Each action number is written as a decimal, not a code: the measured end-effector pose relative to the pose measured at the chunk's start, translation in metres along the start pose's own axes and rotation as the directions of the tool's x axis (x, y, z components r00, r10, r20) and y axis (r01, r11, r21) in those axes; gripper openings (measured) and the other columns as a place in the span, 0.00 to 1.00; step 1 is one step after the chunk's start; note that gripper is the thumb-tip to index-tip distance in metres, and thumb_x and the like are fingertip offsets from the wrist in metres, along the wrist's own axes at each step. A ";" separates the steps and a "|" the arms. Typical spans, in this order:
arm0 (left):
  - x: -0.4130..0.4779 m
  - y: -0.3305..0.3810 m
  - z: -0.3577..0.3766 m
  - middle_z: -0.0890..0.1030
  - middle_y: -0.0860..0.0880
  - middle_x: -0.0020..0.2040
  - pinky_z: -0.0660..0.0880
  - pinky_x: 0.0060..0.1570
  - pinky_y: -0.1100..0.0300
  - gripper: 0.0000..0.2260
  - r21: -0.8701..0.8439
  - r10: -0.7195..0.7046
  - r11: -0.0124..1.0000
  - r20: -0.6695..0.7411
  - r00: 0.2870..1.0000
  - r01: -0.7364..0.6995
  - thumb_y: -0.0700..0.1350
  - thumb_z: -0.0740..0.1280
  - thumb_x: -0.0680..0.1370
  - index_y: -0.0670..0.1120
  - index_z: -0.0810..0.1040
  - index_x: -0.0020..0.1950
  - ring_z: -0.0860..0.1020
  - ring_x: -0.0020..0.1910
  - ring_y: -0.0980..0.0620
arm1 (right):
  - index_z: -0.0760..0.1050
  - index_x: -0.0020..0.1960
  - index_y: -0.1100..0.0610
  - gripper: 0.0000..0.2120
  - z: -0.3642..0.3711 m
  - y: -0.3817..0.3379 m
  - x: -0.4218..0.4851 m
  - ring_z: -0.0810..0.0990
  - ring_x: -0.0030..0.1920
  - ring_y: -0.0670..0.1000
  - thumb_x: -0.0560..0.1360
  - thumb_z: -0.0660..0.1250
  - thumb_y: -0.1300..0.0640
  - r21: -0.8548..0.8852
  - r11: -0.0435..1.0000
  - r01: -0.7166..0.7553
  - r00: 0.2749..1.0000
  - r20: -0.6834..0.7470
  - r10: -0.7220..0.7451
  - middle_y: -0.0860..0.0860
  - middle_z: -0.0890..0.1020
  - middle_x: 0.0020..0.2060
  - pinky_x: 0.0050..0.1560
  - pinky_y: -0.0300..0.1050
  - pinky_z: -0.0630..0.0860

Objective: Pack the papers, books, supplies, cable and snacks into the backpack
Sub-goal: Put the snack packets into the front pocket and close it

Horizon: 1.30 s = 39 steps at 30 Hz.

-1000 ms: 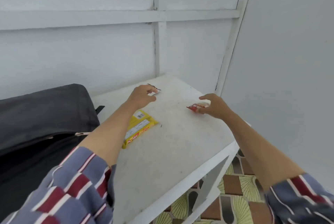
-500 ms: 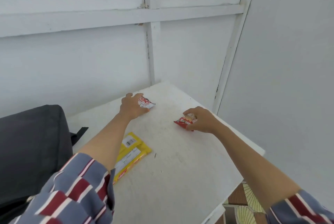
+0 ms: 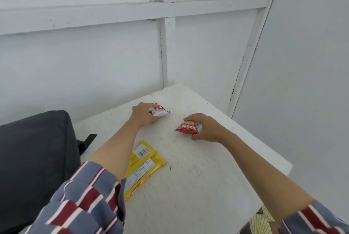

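Left hand: the left hand (image 3: 143, 115) is reached out over the far part of the tabletop (image 3: 207, 177), fingers (image 3: 146, 105) curled round a white-and-red snack packet (image 3: 160, 111), which sits low at the surface.
Right hand: the right hand (image 3: 205, 128) grips a red snack packet (image 3: 188, 127), fingers over its top and thumb beneath; the packet's pointed end is at or just above the tabletop.
Third snack: a yellow snack packet (image 3: 145, 163) lies flat, label side up, nearer the person, untouched and partly under the left forearm.
Backpack: the dark grey backpack (image 3: 37, 148) lies at the left end of the tabletop, one black strap (image 3: 88, 140) poking out beside it.
Done, as a judgement: no papers, books, supplies or cable show on the tabletop, so those are likely packed already.
Left to do: all three snack packets are outside the backpack; the two in hand need carrying left to it, and the yellow one needs picking up.
Stage: probably the last group of items.
Hidden: the backpack's opening and zip are out of sight, so its contents and whether it is open cannot be told.
Cut off: the backpack runs off the left edge; the tabletop's near edge is below the view.
Hard to read: the white-and-red packet's print is too small and partly covered; whether either held packet has lifted clear cannot be told.
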State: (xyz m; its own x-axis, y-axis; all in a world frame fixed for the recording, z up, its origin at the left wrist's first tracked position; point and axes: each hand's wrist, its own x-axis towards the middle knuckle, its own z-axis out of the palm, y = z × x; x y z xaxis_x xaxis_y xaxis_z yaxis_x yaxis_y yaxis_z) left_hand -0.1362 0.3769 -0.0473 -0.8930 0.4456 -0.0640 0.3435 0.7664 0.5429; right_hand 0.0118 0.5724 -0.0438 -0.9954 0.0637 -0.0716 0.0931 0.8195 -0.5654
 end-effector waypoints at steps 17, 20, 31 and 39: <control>-0.130 0.034 -0.060 0.74 0.42 0.58 0.64 0.64 0.56 0.25 -0.085 0.080 0.991 -0.283 0.956 -0.108 0.43 0.73 0.68 0.49 0.74 0.65 0.69 0.61 0.43 | 0.72 0.65 0.46 0.27 0.006 -0.081 -0.069 0.74 0.55 0.45 0.68 0.74 0.58 0.262 0.941 0.213 0.977 -0.054 -0.206 0.46 0.74 0.57 0.53 0.34 0.69; -0.171 0.032 -0.079 0.74 0.42 0.58 0.59 0.59 0.61 0.25 -0.058 0.090 0.991 -0.348 0.933 -0.117 0.43 0.72 0.69 0.49 0.74 0.66 0.68 0.62 0.44 | 0.72 0.65 0.47 0.27 0.010 -0.107 -0.090 0.75 0.53 0.44 0.68 0.74 0.60 0.287 0.916 0.282 0.958 -0.040 -0.283 0.45 0.74 0.56 0.51 0.30 0.69; -0.313 -0.019 -0.153 0.75 0.44 0.60 0.70 0.62 0.53 0.26 -0.033 0.043 0.997 -0.527 0.849 -0.071 0.48 0.73 0.67 0.51 0.74 0.65 0.72 0.61 0.48 | 0.69 0.60 0.53 0.24 0.056 -0.229 -0.149 0.76 0.46 0.34 0.68 0.74 0.62 0.381 0.800 0.463 0.844 0.086 -0.529 0.41 0.75 0.50 0.42 0.25 0.72; -0.377 -0.097 -0.186 0.74 0.49 0.62 0.63 0.48 0.71 0.23 -0.050 -0.017 0.999 -0.482 0.876 -0.008 0.40 0.72 0.71 0.48 0.75 0.66 0.70 0.55 0.57 | 0.71 0.61 0.53 0.24 0.107 -0.297 -0.155 0.77 0.54 0.46 0.68 0.74 0.61 0.404 0.782 0.475 0.800 0.171 -0.575 0.46 0.76 0.55 0.52 0.36 0.76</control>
State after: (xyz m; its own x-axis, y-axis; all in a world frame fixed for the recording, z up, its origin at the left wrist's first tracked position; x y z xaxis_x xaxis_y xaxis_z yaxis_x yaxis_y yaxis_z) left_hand 0.1128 0.0487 0.0798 -0.9282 0.1543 0.3385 0.3359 0.7388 0.5843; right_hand 0.1413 0.2581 0.0476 -0.8462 -0.5176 0.1268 -0.3908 0.4410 -0.8079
